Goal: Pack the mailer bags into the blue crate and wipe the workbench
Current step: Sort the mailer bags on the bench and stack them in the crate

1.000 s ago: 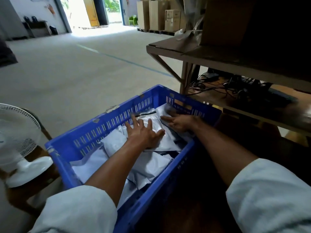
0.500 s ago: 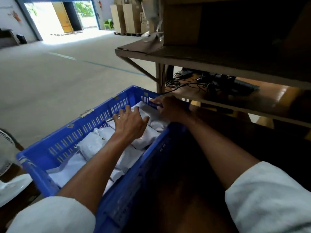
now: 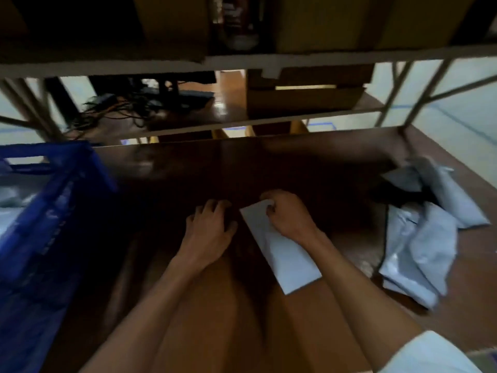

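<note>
The blue crate [image 3: 48,200] stands at the left edge of the dark wooden workbench [image 3: 269,162], with pale mailer bags [image 3: 10,195] inside it. My right hand [image 3: 287,215] is closed on the top end of a flat white mailer bag [image 3: 282,254] in the middle of the bench. My left hand [image 3: 209,230] hovers just left of that bag, fingers curled and apart, holding nothing. A loose heap of grey mailer bags [image 3: 422,232] lies at the right side of the bench.
A lower shelf behind the bench carries tangled black cables [image 3: 115,109] and a cardboard box [image 3: 304,95]. An upper shelf board [image 3: 242,60] overhangs the bench. Slanted metal frame struts [image 3: 395,92] stand at the right rear.
Both hands left the crate and moved right to the middle of the bench. My right hand took hold of a white mailer bag. The view swung right, so the crate now sits at the left.
</note>
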